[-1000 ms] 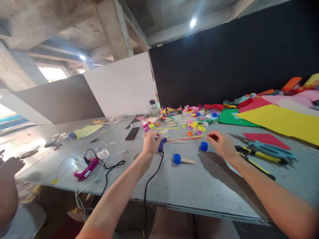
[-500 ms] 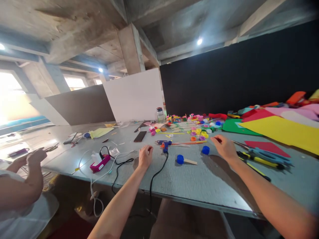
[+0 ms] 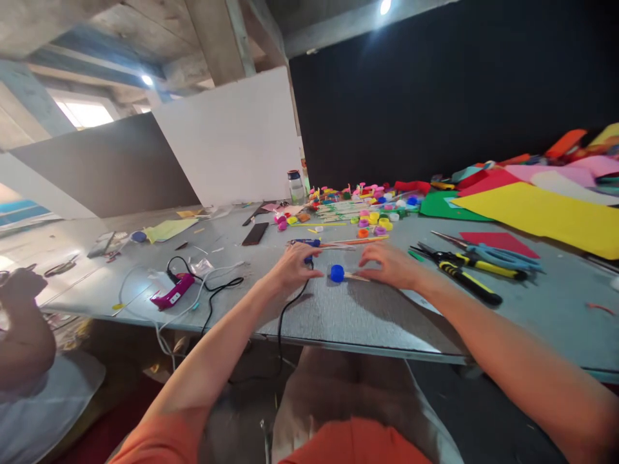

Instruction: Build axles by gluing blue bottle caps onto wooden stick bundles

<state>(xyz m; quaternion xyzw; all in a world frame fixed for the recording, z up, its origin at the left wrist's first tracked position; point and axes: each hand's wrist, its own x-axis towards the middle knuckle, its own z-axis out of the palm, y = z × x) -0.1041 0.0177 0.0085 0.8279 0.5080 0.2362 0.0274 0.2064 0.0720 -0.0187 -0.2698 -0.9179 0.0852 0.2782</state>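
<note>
Left fingers and right fingers gape beside blue cap on grey tabletop, black panel beyond.

No lettering, brand, number or sign can be read anywhere. A few surfaces carry marks too small or blurred to make out. On the near right, a white paper, partly covered, shows faint greyish marks — whether print or not cannot be told. On the left, the magenta power strip has small pale patches on its near side, with nothing legible in them. Farther off, the pale sticks carry green markings — too fine to resolve — and the green sheet on the far right bears a light patch, equally unreadable.
</note>
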